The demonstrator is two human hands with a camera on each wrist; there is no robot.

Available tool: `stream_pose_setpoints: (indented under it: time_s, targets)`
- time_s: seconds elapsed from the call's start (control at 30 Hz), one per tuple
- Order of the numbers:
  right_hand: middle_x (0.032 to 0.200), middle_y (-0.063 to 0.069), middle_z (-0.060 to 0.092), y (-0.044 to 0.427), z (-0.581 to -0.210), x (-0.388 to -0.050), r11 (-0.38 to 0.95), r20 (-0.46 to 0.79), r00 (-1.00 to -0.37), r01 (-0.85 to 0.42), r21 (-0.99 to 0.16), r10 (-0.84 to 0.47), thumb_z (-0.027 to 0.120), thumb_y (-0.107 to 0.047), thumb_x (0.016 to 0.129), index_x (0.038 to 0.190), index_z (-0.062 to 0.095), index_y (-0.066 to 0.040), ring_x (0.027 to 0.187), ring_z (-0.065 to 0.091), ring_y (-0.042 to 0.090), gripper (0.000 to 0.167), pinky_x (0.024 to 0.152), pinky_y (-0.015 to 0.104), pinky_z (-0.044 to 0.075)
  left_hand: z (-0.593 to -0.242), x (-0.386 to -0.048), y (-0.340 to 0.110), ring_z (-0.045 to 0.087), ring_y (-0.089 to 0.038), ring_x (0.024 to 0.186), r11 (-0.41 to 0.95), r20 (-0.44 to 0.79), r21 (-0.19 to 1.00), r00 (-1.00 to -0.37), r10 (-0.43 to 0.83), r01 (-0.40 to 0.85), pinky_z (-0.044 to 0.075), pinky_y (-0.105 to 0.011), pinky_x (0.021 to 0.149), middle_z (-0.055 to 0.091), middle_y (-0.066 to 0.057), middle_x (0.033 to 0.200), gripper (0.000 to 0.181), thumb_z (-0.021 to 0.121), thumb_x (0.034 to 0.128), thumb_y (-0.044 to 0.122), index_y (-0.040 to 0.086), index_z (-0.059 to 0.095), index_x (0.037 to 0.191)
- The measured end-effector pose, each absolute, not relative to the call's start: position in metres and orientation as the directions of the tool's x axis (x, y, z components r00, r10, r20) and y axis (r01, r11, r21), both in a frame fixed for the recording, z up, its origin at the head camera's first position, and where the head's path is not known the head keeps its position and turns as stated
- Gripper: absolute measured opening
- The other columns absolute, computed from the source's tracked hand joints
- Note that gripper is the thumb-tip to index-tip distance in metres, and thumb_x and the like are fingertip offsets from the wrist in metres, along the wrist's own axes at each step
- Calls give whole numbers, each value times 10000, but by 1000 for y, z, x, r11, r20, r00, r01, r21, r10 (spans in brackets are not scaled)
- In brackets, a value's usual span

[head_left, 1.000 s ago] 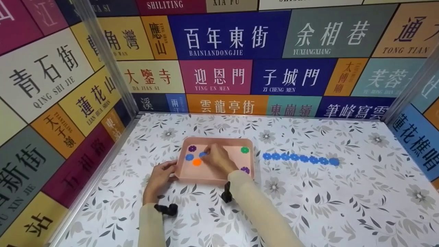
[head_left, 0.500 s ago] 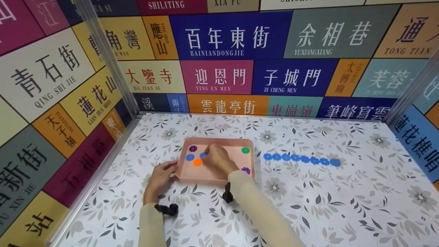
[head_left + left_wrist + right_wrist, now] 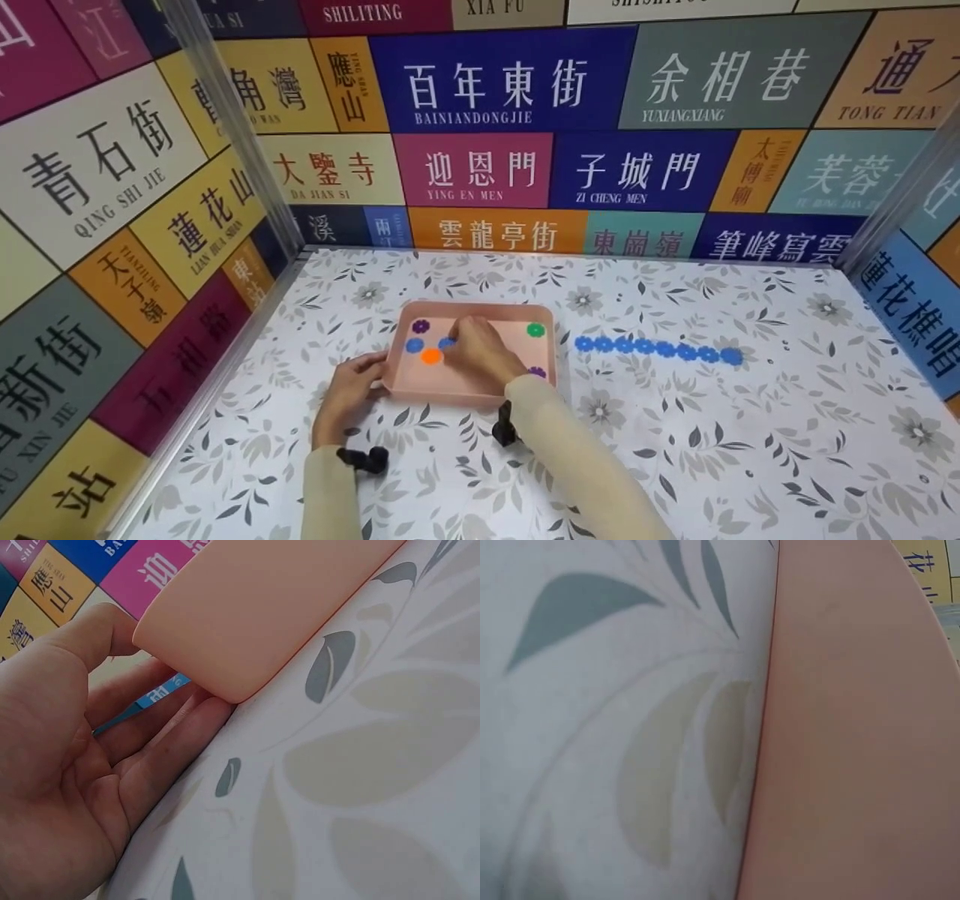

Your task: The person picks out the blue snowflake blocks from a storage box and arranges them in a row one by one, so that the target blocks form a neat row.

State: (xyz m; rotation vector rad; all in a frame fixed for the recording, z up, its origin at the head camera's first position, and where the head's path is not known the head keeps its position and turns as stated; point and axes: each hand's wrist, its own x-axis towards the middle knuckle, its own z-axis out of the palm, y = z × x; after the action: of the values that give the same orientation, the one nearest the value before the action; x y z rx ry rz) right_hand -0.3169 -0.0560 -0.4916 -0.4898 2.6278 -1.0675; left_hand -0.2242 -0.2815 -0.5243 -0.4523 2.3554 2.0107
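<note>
A shallow pink tray [image 3: 401,388] stands on the table in the head view. My left hand [image 3: 351,390] holds its left side; in the left wrist view, the thumb is at the rim and the fingers lie against the outer wall. Inside the tray, my right hand [image 3: 484,349] has its fingers bent down, with a blue flower-shaped disc [image 3: 446,343] at the fingertips, partly covered. Beside it lie another blue disc [image 3: 415,345], an orange disc [image 3: 431,356] and a purple one [image 3: 421,326]. The right wrist view shows only the tray's outer wall [image 3: 855,735] and the tabletop.
To the tray's right, several blue flower-shaped discs [image 3: 645,346] form a long row. A green disc [image 3: 535,330] and a purple disc [image 3: 537,372] lie at the tray's right side. Walls with printed signs [image 3: 495,79] enclose the table's back and sides.
My right hand has shifted slightly to the right and down within the tray, its fingers drawn closer in. The left hand, the tray and the row of discs stay where they were.
</note>
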Motion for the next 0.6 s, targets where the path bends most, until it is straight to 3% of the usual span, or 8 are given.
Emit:
stream_pose_setpoints:
  time_s: [0.23, 0.47, 0.6]
  targets:
    - [951, 28, 702, -47, -490, -320, 678, -88, -914, -226, -699, -395, 761, -173, 844, 1044, 732, -74, 865, 640, 175, 225, 768, 283, 520, -522, -225, -282, 664, -233, 1071, 153, -217, 956, -954, -207, -250, 613, -329, 842, 602, -208, 1386, 420, 543, 962, 120, 30, 592, 1370]
    - [872, 27, 701, -34, -490, -323, 673, -4, -916, -293, -680, -402, 781, -213, 829, 976, 748, -51, 783, 619, 157, 222, 677, 242, 496, -521, -225, -281, 645, -241, 1119, 143, -257, 946, -944, -209, -289, 605, -319, 859, 595, -165, 1407, 418, 540, 969, 139, 74, 591, 1379]
    - [809, 21, 676, -26, -484, -321, 661, -9, -913, -289, -692, -408, 780, -228, 830, 1005, 750, -60, 694, 573, 141, 244, 585, 235, 416, -522, -224, -282, 648, -236, 1095, 128, -232, 957, -951, -206, -261, 608, -310, 838, 608, -184, 1382, 415, 546, 972, 127, 48, 592, 1376]
